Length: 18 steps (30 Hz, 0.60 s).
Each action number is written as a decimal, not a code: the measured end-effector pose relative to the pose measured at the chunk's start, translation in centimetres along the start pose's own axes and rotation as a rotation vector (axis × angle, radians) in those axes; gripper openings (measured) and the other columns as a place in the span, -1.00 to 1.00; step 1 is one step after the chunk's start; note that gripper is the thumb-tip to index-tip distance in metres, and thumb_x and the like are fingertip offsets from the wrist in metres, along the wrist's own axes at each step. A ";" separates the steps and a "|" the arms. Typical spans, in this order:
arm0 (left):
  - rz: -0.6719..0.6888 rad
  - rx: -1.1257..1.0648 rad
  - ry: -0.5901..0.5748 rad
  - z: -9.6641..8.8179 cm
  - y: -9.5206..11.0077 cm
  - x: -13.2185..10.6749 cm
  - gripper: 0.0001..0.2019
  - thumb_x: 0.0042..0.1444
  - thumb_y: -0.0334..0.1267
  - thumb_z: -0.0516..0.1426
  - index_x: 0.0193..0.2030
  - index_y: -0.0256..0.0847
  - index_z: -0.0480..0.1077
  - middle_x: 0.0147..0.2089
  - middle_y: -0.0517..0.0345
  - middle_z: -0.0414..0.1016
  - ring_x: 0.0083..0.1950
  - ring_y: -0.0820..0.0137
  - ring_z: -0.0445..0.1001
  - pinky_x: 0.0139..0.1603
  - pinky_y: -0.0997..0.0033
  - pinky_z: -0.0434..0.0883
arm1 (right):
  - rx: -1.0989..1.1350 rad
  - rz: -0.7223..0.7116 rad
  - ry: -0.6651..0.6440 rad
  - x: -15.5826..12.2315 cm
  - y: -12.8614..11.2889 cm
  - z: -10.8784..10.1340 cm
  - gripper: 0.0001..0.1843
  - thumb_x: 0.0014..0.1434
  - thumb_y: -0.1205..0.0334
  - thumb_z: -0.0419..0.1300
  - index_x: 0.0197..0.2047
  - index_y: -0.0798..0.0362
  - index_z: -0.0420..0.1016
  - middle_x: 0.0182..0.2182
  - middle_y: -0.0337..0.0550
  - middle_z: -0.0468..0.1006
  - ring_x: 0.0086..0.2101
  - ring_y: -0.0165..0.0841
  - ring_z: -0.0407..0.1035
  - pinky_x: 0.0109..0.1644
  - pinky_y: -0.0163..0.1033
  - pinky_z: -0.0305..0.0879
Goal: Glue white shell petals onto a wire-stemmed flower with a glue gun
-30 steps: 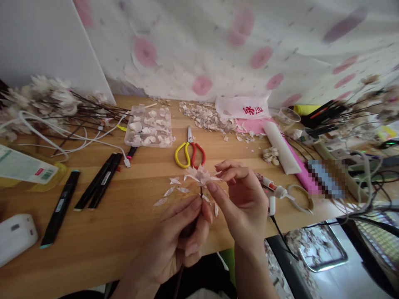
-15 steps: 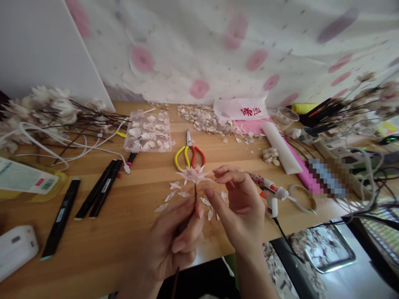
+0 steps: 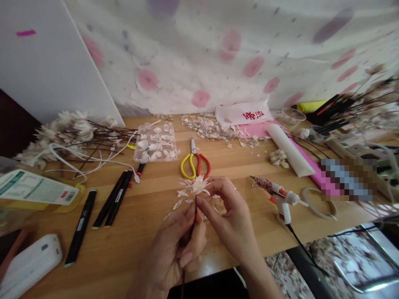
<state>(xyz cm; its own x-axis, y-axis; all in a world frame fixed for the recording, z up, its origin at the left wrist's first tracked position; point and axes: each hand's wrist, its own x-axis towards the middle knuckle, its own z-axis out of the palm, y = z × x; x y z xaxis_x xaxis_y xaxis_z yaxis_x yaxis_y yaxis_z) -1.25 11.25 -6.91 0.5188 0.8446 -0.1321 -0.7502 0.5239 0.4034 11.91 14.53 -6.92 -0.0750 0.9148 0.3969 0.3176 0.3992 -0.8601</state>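
Right grip [image 3: 226, 214] has moved in from beside the flower head [image 3: 197, 185]: fingers now curled narrow at its underside, can't tell if they're pinching a petal. Left grip [image 3: 174, 245] is shut round the dark stem [image 3: 195, 211], flower head up, above the bench [image 3: 134, 253] and just in front of the scissors [image 3: 195, 164]. Technique call: keep the stem locked in the left hand and use light fingertip pressure at the petal bases only, as the pale petals look thin and easy to crack or knock out of line. Loose petals [image 3: 178, 203] lie just beside the hands. Containers: clear compartment box [image 3: 155, 143] behind the hands, pale petals spread across its cells, no lid visible on top. Clear plastic cup [image 3: 291, 116] sits far right, contents can't tell. Petal scrap heap [image 3: 205, 128] lies loose on the bench, outside any container. Hot glue gun [image 3: 282, 199] stands right of the hands, untouched.
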 end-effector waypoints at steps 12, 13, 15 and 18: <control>0.150 0.164 0.387 -0.6 1.7 -0.1 -0.76 0.04 -0.11 0.37 -0.41 -0.21 0.49 -0.73 0.43 0.24 -0.71 0.67 -0.29 -0.76 0.73 -0.04 | -0.223 0.118 -0.029 -0.8 4.4 -2.9 -0.81 0.39 0.23 0.06 -0.10 0.00 0.52 -0.21 -0.12 0.60 -0.20 -0.28 0.51 -0.14 -0.19 0.43; 0.165 0.178 0.387 -0.7 1.5 0.1 -0.76 0.06 -0.10 0.36 -0.40 -0.20 0.48 -0.73 0.44 0.24 -0.71 0.67 -0.29 -0.76 0.72 -0.06 | -0.216 0.107 -0.014 -0.8 4.2 -3.0 -0.80 0.39 0.23 0.07 -0.15 0.00 0.53 -0.26 -0.15 0.62 -0.23 -0.29 0.52 -0.19 -0.23 0.43; 0.195 0.203 0.370 -1.1 1.2 0.4 -0.76 0.12 -0.09 0.32 -0.37 -0.20 0.45 -0.72 0.45 0.21 -0.72 0.66 -0.30 -0.77 0.72 -0.09 | -0.191 0.074 0.016 -0.8 3.6 -3.0 -0.81 0.36 0.24 0.13 -0.23 -0.01 0.57 -0.35 -0.21 0.64 -0.34 -0.33 0.54 -0.29 -0.30 0.43; 0.230 0.277 0.372 -1.4 0.8 0.5 -0.74 0.18 -0.06 0.26 -0.37 -0.19 0.41 -0.71 0.45 0.21 -0.72 0.66 -0.27 -0.76 0.70 -0.08 | -0.147 0.004 0.069 -0.7 2.6 -2.8 -0.86 0.28 0.31 0.23 -0.20 -0.03 0.64 -0.39 -0.24 0.69 -0.41 -0.35 0.57 -0.34 -0.34 0.45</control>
<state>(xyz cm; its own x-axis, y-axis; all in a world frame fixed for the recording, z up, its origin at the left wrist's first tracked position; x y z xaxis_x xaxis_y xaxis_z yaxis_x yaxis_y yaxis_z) -2.17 12.26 -7.93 0.1343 0.9429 -0.3048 -0.6650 0.3138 0.6777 15.47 14.72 -8.56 -0.0100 0.9081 0.4185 0.4530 0.3772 -0.8078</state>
